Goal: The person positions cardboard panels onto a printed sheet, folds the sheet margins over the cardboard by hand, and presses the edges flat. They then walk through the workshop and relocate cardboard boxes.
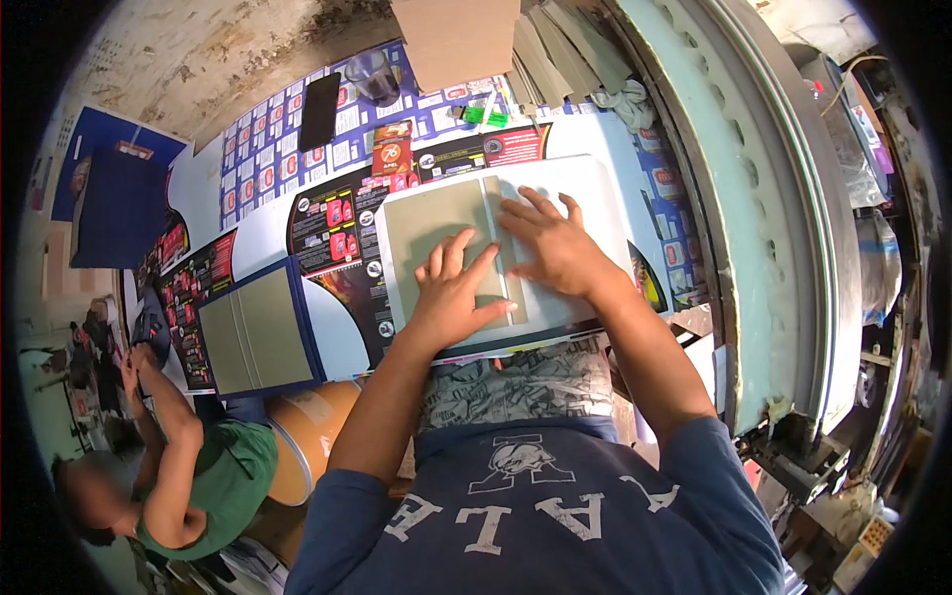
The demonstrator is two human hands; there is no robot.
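Note:
On the table in front of me lies a white sheet (585, 188) with rounded corners. A grey board (421, 213) rests on its left part, and a narrow grey strip (517, 297) lies alongside with a thin gap between them. My left hand (458, 288) is spread across the board's right side, its fingertips at the gap and its thumb reaching over to the strip. Beside it, my right hand (550, 243) lies with fingers apart over the strip and the white sheet to its right. Neither hand grips anything.
A blue-edged cover with grey boards (258, 332) lies to the left. Behind are a red packet (392, 149), a black phone (319, 111), a glass (372, 79), a small green object (486, 116) and stacked boards (560, 55). A green-shirted person (223, 476) sits left; a long machine (783, 198) stands right.

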